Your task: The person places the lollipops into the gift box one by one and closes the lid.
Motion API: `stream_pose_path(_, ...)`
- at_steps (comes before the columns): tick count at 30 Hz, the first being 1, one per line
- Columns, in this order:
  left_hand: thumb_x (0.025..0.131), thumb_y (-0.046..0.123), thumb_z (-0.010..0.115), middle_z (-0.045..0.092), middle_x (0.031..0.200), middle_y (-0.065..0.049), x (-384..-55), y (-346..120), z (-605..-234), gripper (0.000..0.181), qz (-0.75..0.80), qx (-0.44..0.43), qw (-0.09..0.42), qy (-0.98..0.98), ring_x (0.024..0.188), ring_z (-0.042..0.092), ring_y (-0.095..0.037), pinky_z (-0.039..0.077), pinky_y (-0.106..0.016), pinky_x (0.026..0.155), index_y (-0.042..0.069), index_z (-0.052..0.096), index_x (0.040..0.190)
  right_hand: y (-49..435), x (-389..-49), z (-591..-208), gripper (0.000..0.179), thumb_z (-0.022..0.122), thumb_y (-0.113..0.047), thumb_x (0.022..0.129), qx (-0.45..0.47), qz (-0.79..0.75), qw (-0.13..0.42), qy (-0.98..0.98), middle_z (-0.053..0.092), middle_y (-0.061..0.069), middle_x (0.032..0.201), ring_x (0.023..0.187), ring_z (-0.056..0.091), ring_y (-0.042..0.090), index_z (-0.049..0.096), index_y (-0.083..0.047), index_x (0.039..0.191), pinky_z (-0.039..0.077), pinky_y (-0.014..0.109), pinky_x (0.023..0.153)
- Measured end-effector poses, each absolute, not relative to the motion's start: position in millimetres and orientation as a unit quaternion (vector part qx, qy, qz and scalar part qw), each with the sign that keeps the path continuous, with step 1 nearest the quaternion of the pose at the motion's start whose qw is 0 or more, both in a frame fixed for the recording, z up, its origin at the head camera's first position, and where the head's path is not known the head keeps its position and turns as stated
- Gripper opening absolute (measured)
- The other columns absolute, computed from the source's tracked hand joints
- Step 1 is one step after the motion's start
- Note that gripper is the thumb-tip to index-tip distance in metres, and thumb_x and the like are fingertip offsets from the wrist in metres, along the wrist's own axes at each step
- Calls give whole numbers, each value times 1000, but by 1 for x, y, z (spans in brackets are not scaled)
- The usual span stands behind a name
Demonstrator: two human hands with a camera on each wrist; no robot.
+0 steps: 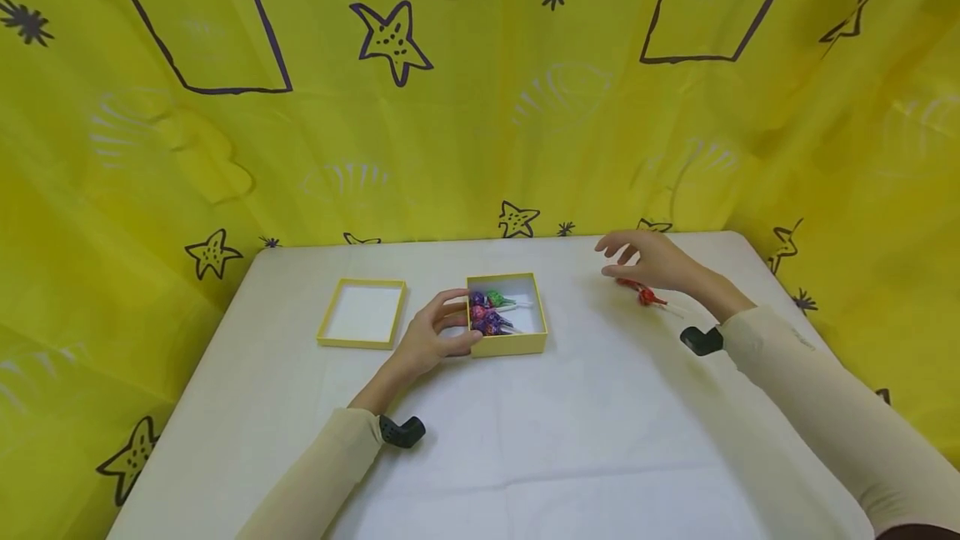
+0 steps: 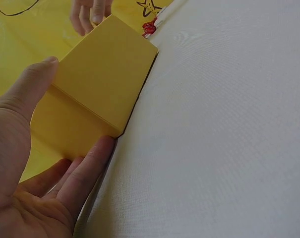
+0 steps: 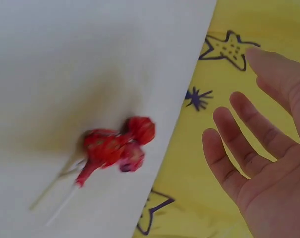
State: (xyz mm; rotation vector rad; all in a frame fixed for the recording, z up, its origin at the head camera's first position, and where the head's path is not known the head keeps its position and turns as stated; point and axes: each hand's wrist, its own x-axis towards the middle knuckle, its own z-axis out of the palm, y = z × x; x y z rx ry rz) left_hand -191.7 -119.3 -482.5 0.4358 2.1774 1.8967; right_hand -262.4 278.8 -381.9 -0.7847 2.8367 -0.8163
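Observation:
My left hand (image 1: 429, 342) holds the left side of a small yellow box (image 1: 510, 346), thumb at the front corner and fingers along the left wall. In the left wrist view, the box's outer wall (image 2: 107, 69) sits between thumb and fingers. Inside lie several wrapped lollipops (image 1: 491, 323), purple, pink and green, sticks pointing right. My right hand (image 1: 652, 261) hovers at the back right over red lollipops (image 1: 647, 297), fingers spread and loosely bent, with nothing in them. In the right wrist view, these red lollipops (image 3: 104, 148) lie bunched on the white cloth, apart from the fingers.
To the left of the box lies its shallow lid (image 1: 362, 343), yellow-rimmed with its white inside up. A white cloth (image 1: 600, 432) covers the table. A yellow patterned curtain (image 1: 465, 148) hangs along the table's back edge and sides.

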Motion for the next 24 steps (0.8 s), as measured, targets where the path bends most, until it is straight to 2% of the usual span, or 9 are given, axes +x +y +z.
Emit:
stream_pose_path(4,88,10,82,49,150,-20,-192,-119,-483,76,647,144,112,740,130,55,-37,62,-41,84,18,44,154,294,-260,-390,38,78,-14,93,-237,-261,49,934,68,19,117,100,67,31,66,-6,128,58,43,82)
stream_pose_path(12,88,12,83,51,149,-18,-191,-119,-482,76,637,143,104,750,128,57,-34,60,-39,89,21,45,153,314,-251,-404,44,79,-8,90,-233,-253,50,938,65,21,113,98,66,37,63,-1,131,59,39,76)
stream_pose_path(19,89,11,82,52,148,-18,-192,-119,-482,75,632,148,100,754,128,57,-34,59,-40,93,18,45,153,329,-243,-419,47,82,-11,88,-246,-231,37,941,65,18,105,82,64,26,62,-2,130,56,39,76)
stream_pose_path(24,89,11,82,52,148,-18,-191,-119,-482,75,632,144,101,754,128,58,-33,58,-40,95,17,44,154,334,-240,-426,44,83,-12,88,-240,-227,38,943,67,12,96,79,60,24,65,-3,127,53,37,72)
